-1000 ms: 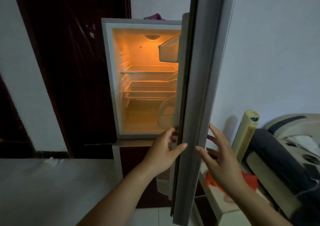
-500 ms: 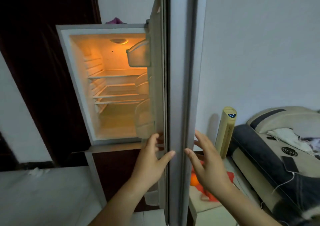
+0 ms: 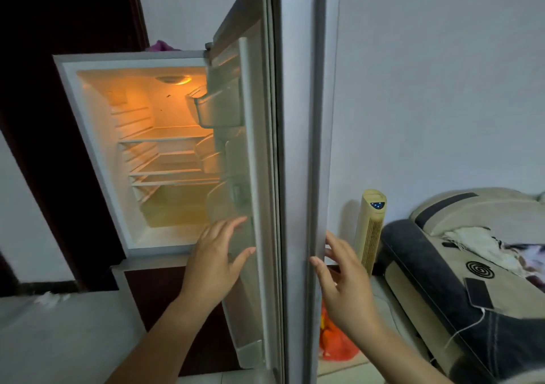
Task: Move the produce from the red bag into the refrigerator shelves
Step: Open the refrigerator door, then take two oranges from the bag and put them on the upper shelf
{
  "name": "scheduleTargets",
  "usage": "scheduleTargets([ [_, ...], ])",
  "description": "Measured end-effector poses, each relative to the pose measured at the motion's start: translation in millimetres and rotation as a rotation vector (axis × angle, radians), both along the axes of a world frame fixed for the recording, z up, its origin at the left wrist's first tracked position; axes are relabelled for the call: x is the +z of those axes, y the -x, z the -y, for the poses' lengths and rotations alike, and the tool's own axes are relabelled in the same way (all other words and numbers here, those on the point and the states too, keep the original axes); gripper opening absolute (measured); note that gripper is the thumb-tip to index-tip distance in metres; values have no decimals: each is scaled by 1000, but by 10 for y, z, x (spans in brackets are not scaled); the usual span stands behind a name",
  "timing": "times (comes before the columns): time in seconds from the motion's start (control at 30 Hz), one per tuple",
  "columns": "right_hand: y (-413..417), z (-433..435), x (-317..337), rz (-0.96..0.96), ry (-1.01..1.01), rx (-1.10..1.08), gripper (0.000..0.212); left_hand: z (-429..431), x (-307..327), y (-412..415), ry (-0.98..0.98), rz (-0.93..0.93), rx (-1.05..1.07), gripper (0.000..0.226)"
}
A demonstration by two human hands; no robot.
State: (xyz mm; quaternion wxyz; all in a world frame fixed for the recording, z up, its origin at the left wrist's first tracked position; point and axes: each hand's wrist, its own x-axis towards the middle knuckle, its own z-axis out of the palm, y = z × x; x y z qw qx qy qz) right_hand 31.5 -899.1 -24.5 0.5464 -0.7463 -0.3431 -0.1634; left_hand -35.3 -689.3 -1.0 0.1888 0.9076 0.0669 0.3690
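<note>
Nearest are the two hands, one on each side of the refrigerator door point(image 3: 298, 177), which stands edge-on to the camera. The left hand point(image 3: 216, 258) lies with straight, spread fingers against the door's inner lining; the right hand point(image 3: 343, 283) has its fingers straight and apart at the outer face. Neither holds anything. This reads as steadying the door wide open, so that the opening is clear for loading.

Low behind the door, just right of its edge, one red bag point(image 3: 333, 342) sits on a low worktop point(image 3: 354, 366); orange produce shows inside it, the count hidden. No produce has reached the refrigerator yet.

Further right stand one pale tower fan point(image 3: 370, 230) and one padded chair point(image 3: 442, 265) with a dark phone point(image 3: 479, 292) on it.

Beyond, the refrigerator point(image 3: 97, 159) glows amber from its single lamp. I count three shelves point(image 3: 165, 137), the lower two close together, and all of them are bare. Three bins point(image 3: 218, 109) hang on the door lining — none of them holds anything. One purple cloth point(image 3: 160, 46) lies on top.
</note>
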Motion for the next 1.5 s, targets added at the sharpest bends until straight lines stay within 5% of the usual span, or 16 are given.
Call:
scheduleTargets([
  [0.47,-215,242,-104,-64,20,-120,38,337,-179,-284,-65,126,67,56],
  [0.8,-383,303,-236,-82,-18,32,35,519,-180,-289,24,75,140,53],
  [1.0,-662,705,-338,-99,209,248,49,916,-111,-128,182,-37,255,64],
  [1.5,-1513,2162,-588,-156,498,455,26,2479,-857,-142,376,-192,381,46],
])
